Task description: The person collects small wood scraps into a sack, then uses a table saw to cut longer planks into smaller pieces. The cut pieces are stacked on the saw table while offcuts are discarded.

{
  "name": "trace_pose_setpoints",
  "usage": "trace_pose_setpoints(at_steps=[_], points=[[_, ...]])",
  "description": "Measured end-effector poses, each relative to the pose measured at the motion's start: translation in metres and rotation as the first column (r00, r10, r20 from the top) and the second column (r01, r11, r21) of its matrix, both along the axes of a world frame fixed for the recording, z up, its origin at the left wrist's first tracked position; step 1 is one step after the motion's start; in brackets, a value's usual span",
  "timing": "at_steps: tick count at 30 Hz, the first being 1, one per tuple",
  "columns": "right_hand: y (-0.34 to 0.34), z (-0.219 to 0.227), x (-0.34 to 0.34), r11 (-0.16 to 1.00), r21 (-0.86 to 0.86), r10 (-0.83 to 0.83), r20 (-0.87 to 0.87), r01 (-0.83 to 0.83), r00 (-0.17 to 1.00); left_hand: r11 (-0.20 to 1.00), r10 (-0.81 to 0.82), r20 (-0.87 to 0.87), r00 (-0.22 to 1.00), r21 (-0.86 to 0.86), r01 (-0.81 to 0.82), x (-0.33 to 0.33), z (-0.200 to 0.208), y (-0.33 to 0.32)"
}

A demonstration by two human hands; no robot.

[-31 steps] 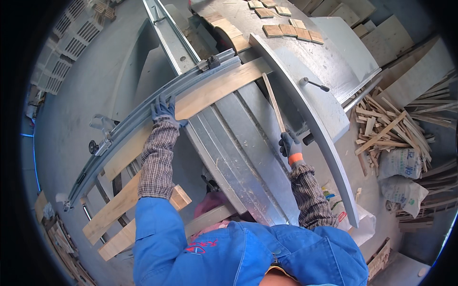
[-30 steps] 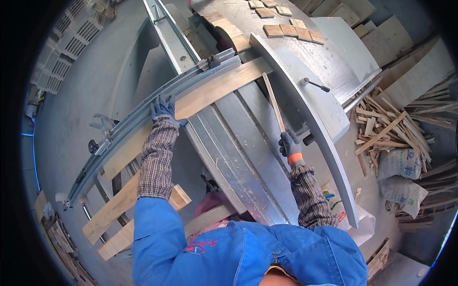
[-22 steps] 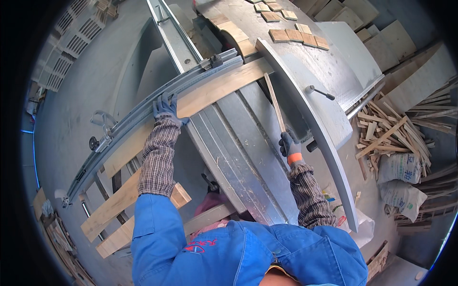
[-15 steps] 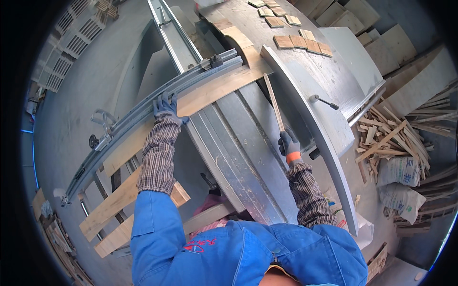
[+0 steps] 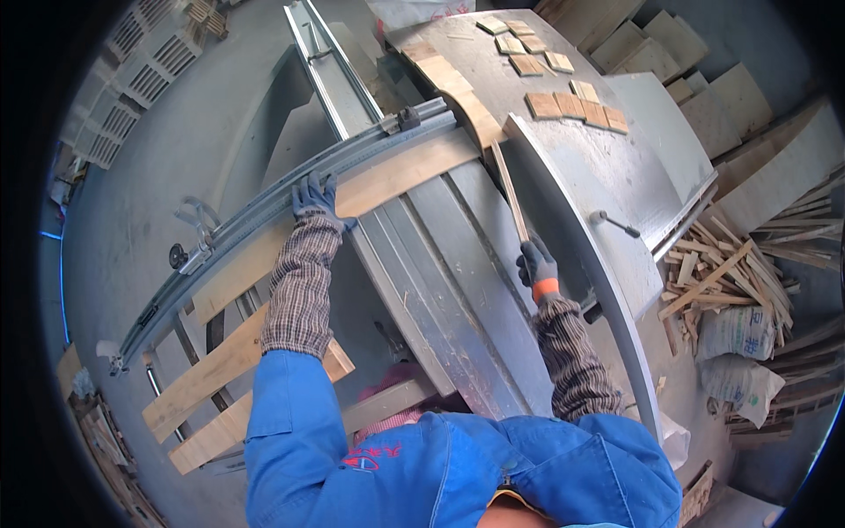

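Observation:
A long pale wooden board (image 5: 407, 173) lies along the metal fence (image 5: 356, 151) of a sliding table saw. My left hand (image 5: 319, 201), in a grey-blue glove, grips the board against this fence, fingers over the fence and thumb by the board's near edge. Lower right, my right hand (image 5: 536, 264), gloved with an orange cuff, is closed around a thin wooden stick (image 5: 510, 192). The stick's far tip touches or nearly touches the last of a curved row of cut wood pieces (image 5: 481, 118), just past the board's end. The blade cannot be made out.
Several small wood blocks (image 5: 581, 109) rest on the saw table (image 5: 607, 145). A rip fence (image 5: 581, 233) runs right of my right hand. More boards (image 5: 204, 374) lie at lower left. Offcuts (image 5: 726, 268) and white sacks (image 5: 738, 333) are heaped on the right.
The end piece now stands apart from the board's end, nearer the row, with the stick's tip against or close to it. Both hands keep their holds. The whole view has shifted slightly.

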State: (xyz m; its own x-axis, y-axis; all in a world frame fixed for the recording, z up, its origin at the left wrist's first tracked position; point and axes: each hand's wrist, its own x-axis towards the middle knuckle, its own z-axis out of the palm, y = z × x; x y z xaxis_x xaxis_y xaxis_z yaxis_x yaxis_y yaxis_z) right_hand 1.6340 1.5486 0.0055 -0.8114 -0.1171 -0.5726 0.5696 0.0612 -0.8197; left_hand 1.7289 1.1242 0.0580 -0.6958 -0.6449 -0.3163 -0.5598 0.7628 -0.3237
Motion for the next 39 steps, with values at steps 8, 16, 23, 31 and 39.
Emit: trace_pose_setpoints(at_steps=[8, 16, 23, 31, 39], points=[[0.005, 0.065, -0.137, 0.859, 0.509, 0.505, -0.829, -0.050, 0.239, 0.997, -0.077, -0.163, 0.984, -0.012, 0.076, 0.008, -0.024, -0.012], [-0.225, 0.156, -0.273, 0.199, 0.966, 0.972, -0.216, 0.166, 0.092, 0.993, -0.114, -0.251, 0.961, 0.007, 0.119, 0.007, -0.045, -0.030], [-0.301, 0.127, -0.312, -0.013, 0.986, 0.986, -0.015, 0.165, 0.168, 0.989, -0.088, -0.204, 0.975, 0.099, 0.110, 0.001, -0.027, -0.028], [-0.207, 0.138, -0.350, -0.093, 0.957, 0.948, 0.001, 0.274, 0.317, 0.990, -0.091, -0.243, 0.966, 0.085, 0.115, 0.003, -0.033, -0.030], [-0.171, 0.151, -0.320, -0.030, 0.962, 0.988, -0.012, 0.272, 0.151, 0.992, -0.065, -0.197, 0.978, 0.095, 0.085, 0.000, -0.027, -0.027]])
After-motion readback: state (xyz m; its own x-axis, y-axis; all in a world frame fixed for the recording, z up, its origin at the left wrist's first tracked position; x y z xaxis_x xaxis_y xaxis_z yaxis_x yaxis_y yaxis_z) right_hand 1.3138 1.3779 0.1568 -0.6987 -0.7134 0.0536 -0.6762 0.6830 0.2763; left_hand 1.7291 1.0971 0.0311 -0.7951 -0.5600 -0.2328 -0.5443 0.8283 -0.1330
